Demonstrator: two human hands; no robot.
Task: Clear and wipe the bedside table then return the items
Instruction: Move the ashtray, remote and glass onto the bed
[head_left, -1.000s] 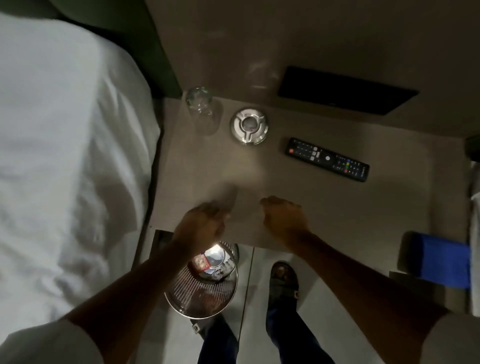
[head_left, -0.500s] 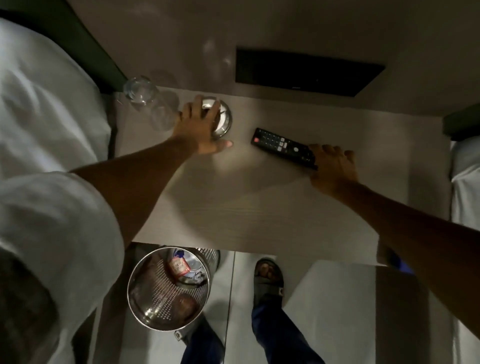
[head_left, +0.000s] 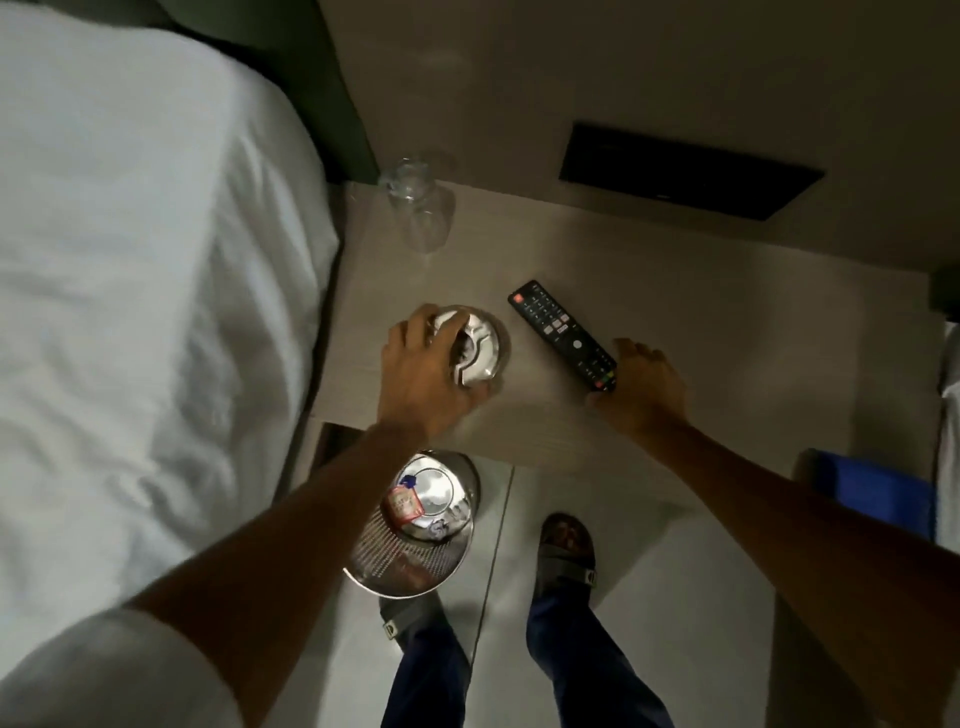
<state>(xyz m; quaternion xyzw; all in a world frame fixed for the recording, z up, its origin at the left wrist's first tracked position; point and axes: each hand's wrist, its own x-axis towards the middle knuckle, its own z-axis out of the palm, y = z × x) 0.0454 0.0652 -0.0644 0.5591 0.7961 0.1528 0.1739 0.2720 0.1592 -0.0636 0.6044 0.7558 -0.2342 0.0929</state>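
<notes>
A pale wooden bedside table (head_left: 701, 332) stands between two beds. My left hand (head_left: 421, 374) grips a round metal ashtray (head_left: 480, 348) near the table's front left, fingers curled over its rim. My right hand (head_left: 644, 384) holds the near end of a black remote control (head_left: 558, 330), which points away toward the wall. A clear drinking glass (head_left: 418, 208) stands alone at the table's back left corner, near the bed.
A white-sheeted bed (head_left: 145, 312) lies on the left. A perforated metal waste bin (head_left: 415, 525) with litter stands on the floor below the table's front edge, beside my sandalled feet (head_left: 566, 545). A blue cloth (head_left: 872, 493) lies at the right. A dark wall panel (head_left: 685, 174) sits above the table.
Both hands reached out to the ashtray and the remote, took hold, and have drawn them toward the table's front edge. The glass has not moved.
</notes>
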